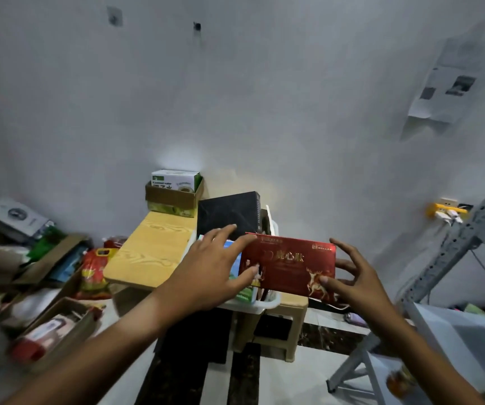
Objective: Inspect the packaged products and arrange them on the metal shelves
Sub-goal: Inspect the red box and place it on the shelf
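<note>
Fingers point(247, 244) of the left hand point(212, 270) and right hand point(355, 276) pinch a flat red cardboard box with gold deer print point(289, 266) by its two short ends.

Both hands hold the red box in the air, tilted, above a white plastic basket point(267, 305) on a beige plastic stool point(288, 331). Behind it stands a black box point(229, 214) beside a light wooden table point(150, 252). Grey metal shelves point(466, 247) stand at the right.
</note>
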